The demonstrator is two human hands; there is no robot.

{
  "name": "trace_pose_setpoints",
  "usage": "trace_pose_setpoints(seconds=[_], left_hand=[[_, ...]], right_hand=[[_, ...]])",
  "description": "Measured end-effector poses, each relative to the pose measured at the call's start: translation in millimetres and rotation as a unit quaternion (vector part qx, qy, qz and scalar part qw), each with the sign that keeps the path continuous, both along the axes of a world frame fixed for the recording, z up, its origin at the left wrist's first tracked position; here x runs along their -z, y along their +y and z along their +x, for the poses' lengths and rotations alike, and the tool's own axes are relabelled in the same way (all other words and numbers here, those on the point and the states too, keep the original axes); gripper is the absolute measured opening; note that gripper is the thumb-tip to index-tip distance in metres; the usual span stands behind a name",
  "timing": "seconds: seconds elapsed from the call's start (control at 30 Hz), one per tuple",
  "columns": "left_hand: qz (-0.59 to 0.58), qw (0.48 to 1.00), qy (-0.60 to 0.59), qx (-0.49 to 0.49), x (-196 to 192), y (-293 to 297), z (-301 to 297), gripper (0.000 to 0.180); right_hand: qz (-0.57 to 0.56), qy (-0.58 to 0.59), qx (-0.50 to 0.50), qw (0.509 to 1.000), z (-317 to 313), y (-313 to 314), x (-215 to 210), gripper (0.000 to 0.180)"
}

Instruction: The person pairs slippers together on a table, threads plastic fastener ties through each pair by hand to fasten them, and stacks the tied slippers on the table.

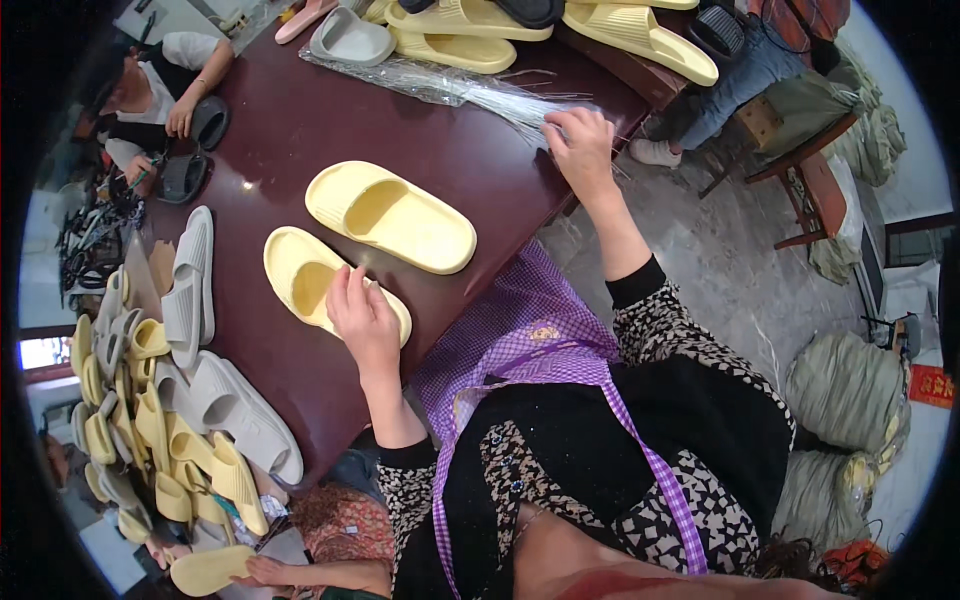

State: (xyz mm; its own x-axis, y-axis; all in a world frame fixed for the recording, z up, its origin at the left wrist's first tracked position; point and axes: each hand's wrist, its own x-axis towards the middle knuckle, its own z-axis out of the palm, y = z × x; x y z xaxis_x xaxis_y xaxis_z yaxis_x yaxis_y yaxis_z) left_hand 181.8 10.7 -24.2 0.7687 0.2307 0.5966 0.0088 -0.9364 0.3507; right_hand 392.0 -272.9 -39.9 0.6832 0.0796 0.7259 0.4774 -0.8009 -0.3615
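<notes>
Two pale yellow slippers lie sole down on the dark red table, side by side. My left hand [364,322] is over the nearer slipper [290,262], beside its strap, its fingers bunched together. Whatever those fingertips hold, if anything, is too small to make out. The farther slipper [335,195] lies apart from both hands. At the table's far right edge, my right hand [583,155] is closed at the loose ends of a bundle of thin whitish strands [500,107]. A clear plastic sleeve [400,82] wraps the other end of that bundle.
More slippers [455,52] are piled along the far edge. Grey slippers [240,410] and a heap of yellow ones [150,425] sit at the left. Co-workers handle slippers at upper left and lower left. A wooden chair [815,185] and bulging sacks [845,390] stand at right.
</notes>
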Motion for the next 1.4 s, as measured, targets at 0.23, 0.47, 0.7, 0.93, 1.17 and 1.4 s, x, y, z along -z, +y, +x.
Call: trace_pose_setpoints(seconds=[0.23, 0.47, 0.7, 0.93, 1.17, 1.4], left_hand=[[-0.036, 0.999, 0.012, -0.007, 6.0, 1.7, 0.1, 0.022], [-0.048, 0.999, 0.009, -0.004, 5.9, 4.3, -1.0, 0.02], [-0.067, 0.998, -0.013, 0.003, 0.1, 0.3, -1.5, 0.022], [-0.123, 0.983, -0.073, 0.119, -49.6, -47.3, 27.0, 0.027], [-0.119, 0.946, -0.112, 0.281, -70.2, -91.7, 71.0, 0.027], [-0.198, 0.926, -0.069, 0.315, -51.5, -96.9, 84.7, 0.018]], right_hand=[[-0.058, -0.003, 0.002, 0.998, 22.0, 10.8, 7.0, 0.008], [-0.037, -0.022, -0.01, 0.999, 13.6, 6.7, 0.1, 0.004], [-0.011, -0.043, -0.008, 0.999, -12.9, -4.9, -14.2, 0.005], [0.06, -0.144, -0.117, 0.981, -48.2, -6.4, -48.2, 0.011], [0.045, -0.155, -0.273, 0.948, -96.7, 15.8, -89.1, 0.013], [0.076, -0.106, -0.371, 0.92, -102.8, 10.2, -92.8, 0.014]])
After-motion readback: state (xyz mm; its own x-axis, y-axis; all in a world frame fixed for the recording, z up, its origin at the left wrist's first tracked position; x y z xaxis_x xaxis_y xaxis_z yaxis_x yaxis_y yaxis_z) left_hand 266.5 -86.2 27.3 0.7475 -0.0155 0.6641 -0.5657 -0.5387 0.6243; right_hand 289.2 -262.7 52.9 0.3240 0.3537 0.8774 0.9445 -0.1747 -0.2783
